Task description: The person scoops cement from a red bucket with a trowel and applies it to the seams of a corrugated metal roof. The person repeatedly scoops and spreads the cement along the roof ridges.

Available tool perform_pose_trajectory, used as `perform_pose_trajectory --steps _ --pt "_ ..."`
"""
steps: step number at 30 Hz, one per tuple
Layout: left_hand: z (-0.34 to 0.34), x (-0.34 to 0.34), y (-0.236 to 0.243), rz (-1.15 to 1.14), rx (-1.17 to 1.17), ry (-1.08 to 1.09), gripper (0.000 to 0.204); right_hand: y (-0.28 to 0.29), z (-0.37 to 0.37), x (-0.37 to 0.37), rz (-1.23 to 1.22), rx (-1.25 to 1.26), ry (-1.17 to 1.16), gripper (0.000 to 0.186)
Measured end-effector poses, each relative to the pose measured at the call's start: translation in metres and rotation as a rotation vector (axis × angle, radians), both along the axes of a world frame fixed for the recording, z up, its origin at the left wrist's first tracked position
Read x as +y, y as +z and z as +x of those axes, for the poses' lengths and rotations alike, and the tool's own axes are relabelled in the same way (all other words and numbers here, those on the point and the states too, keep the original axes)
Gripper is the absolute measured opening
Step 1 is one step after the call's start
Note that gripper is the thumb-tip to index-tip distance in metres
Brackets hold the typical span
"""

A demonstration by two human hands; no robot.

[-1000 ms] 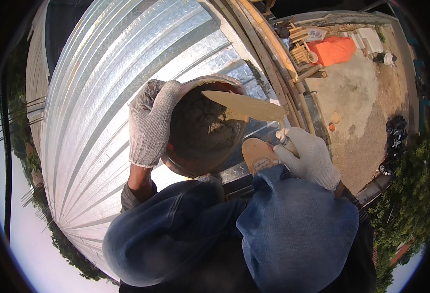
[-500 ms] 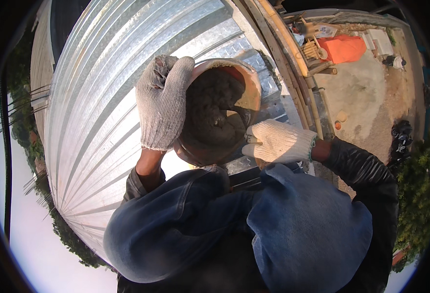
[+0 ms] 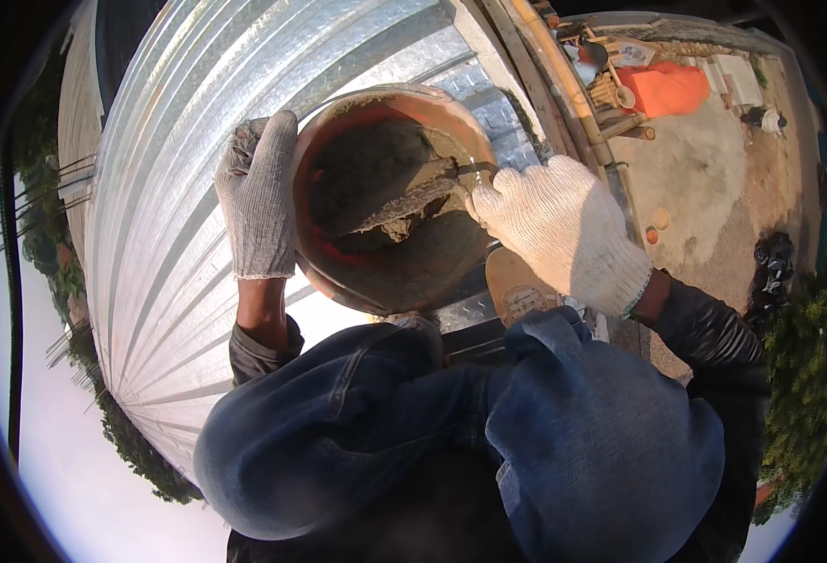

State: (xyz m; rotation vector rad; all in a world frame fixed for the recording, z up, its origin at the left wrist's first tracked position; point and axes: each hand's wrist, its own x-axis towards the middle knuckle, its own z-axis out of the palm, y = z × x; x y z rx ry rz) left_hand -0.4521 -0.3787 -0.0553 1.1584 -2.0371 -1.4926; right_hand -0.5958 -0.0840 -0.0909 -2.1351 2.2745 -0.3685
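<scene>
A round reddish bucket (image 3: 397,94) stands in front of my knees, tilted less than before, with wet grey mortar (image 3: 352,174) inside. My left hand (image 3: 261,199), in a knitted pale glove, is closed on the bucket's left rim, thumb up; its fingertips are partly hidden. In the matching glove on the other side, my right hand (image 3: 564,230) grips a trowel at the bucket's right rim. The trowel's blade (image 3: 404,205) lies across the bucket's inside, coated with mortar, its tip pointing left. The glove covers most of the trowel's handle.
Ribbed metal roofing (image 3: 179,235) spreads to the left and ahead. Bamboo poles (image 3: 564,80) run along its right edge, beside a drop to lower ground (image 3: 686,188). Down there lie an orange sheet (image 3: 662,89) and black plastic bags (image 3: 772,272). My bent knees (image 3: 582,422) are close below the bucket.
The bucket has tipped back toward level, opening its mouth to view, and my left hand has shifted left with it. My right hand has risen, bringing the trowel blade up out of the mortar.
</scene>
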Motion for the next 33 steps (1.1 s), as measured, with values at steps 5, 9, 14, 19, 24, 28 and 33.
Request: perform_pose_trajectory --steps 5,9,14,19,24,28,33 --pt "0.001 0.008 0.003 -0.038 0.018 -0.021 0.025 0.016 -0.006 0.001 -0.099 -0.289 -0.043 0.028" --pt "0.002 0.011 0.002 -0.057 0.017 -0.059 0.026 0.026 0.005 0.004 0.097 -0.597 0.038 0.029" --pt "-0.003 0.029 0.005 -0.056 0.036 -0.124 0.027 0.028 0.000 0.021 0.267 -0.567 -0.087 0.033" --pt "-0.005 0.033 0.005 -0.101 0.032 -0.135 0.028 0.032 -0.012 0.031 0.343 -0.446 -0.144 0.036" --pt "-0.011 0.036 0.007 -0.095 0.035 -0.129 0.029 0.020 0.009 0.018 0.373 -0.464 -0.105 0.033" --pt "-0.012 0.038 0.005 -0.135 0.015 -0.118 0.030 0.008 0.021 0.012 0.420 -0.645 -0.092 0.032" --pt "-0.013 0.037 0.004 -0.164 0.040 -0.136 0.030 0.012 0.024 0.017 0.405 -0.859 -0.053 0.033"
